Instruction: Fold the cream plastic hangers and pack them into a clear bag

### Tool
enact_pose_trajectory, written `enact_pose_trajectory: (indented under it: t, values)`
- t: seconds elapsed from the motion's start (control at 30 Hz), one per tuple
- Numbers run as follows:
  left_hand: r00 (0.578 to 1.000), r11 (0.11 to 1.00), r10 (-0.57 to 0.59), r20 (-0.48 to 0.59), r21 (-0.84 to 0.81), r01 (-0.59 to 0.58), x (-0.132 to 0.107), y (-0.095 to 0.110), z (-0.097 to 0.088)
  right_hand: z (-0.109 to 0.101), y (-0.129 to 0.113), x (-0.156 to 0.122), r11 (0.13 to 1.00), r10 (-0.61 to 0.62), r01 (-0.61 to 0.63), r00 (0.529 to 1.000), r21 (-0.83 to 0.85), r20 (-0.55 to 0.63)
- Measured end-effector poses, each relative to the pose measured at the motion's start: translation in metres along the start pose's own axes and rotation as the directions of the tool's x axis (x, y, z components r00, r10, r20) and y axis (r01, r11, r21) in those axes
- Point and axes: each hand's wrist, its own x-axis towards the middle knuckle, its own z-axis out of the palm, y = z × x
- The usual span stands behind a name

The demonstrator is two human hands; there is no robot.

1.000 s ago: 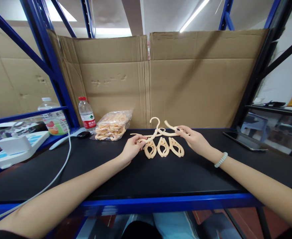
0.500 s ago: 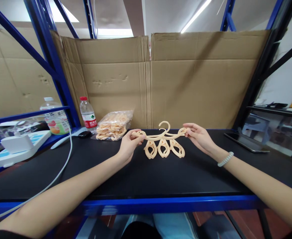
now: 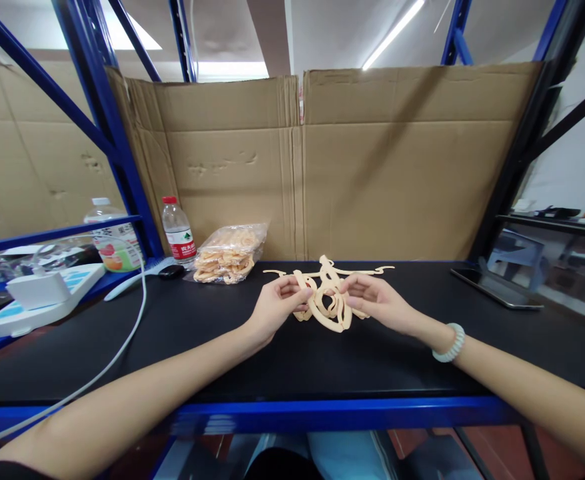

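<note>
A cream plastic hanger [image 3: 328,271] with thin arms lies on the black shelf top [image 3: 282,360], its hook towards me. Between my hands I lift one of its cream clip pieces [image 3: 330,310]. My left hand [image 3: 277,307] pinches the clip's left side, fingers closed on it. My right hand [image 3: 375,303] holds the clip's right side, with a white coiled band on that wrist. Other clips lie partly hidden behind the raised one.
A clear bag of more cream parts [image 3: 227,255] sits at the back left beside a water bottle [image 3: 177,230]. A white cable [image 3: 122,333] crosses the left side. A dark phone [image 3: 497,288] lies at the right. Cardboard [image 3: 372,167] walls the back.
My hands let go of the hanger's arm ends and moved inward. The hanger now lies on the shelf top, and both hands hold a clip piece in the middle.
</note>
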Motion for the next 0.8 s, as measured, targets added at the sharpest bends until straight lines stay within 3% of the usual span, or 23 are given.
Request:
enact_pose_trajectory:
  t: [0.1,0.37,0.47,0.63,0.8]
  values:
    - [0.999,0.999,0.027,0.021,0.02,-0.027,-0.001,0.001,0.001,0.002,-0.003,-0.002,0.994,0.02,-0.012,0.997,-0.105,0.073]
    - [0.987,0.99,0.104,0.12,0.083,-0.114,-0.006,0.001,0.006,0.007,-0.005,-0.003,0.942,-0.002,0.028,0.997,-0.336,0.078]
    - [0.992,0.992,0.093,0.085,0.082,-0.1,-0.006,0.0,0.005,0.01,-0.007,-0.004,0.939,-0.002,0.047,0.991,-0.34,0.133]
    - [0.991,0.989,0.046,0.127,0.133,-0.062,-0.005,0.0,0.007,0.012,-0.007,-0.006,0.941,0.016,0.044,0.985,-0.335,0.174]
    - [0.993,0.996,0.024,0.113,0.083,-0.033,-0.001,0.006,0.006,0.012,-0.008,-0.007,0.963,0.011,0.048,0.976,-0.266,0.218]
